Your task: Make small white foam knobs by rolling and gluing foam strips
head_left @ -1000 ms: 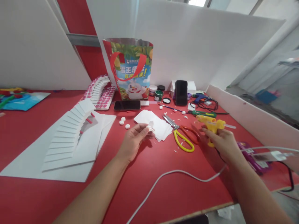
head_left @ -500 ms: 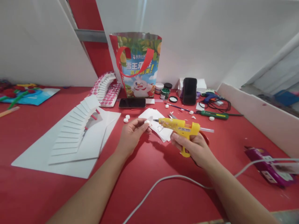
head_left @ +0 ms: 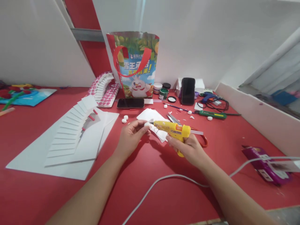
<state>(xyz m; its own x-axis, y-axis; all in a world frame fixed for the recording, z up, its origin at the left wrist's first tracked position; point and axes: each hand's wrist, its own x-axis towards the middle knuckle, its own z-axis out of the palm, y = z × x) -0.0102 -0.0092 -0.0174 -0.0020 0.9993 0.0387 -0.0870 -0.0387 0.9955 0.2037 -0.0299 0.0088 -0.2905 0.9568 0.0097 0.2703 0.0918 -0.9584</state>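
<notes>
Pinched between the fingertips of my left hand [head_left: 131, 137] is a small white piece [head_left: 148, 124]. My right hand [head_left: 188, 148] is wrapped round the handle of a yellow glue gun [head_left: 172, 128], whose dark nozzle points left and meets or nearly meets the white piece. A clear glue stick [head_left: 197, 132] juts from the gun's back end. White paper sheets [head_left: 146, 115] lie just beyond both hands. Behind the gun are scissors [head_left: 204, 142] with red handles, partly covered.
White boards [head_left: 67, 170] with a curved row of white strips [head_left: 67, 136] lie left. Further back stand a colourful bag [head_left: 140, 84], a flat phone [head_left: 130, 103] and paint jars [head_left: 163, 93]. A purple packet [head_left: 264, 164] and white cable [head_left: 175, 175] are nearer.
The glue gun in my right hand has moved left, its nozzle now closer to the white piece. More of the red scissor handles shows. The whole view has shifted slightly.
</notes>
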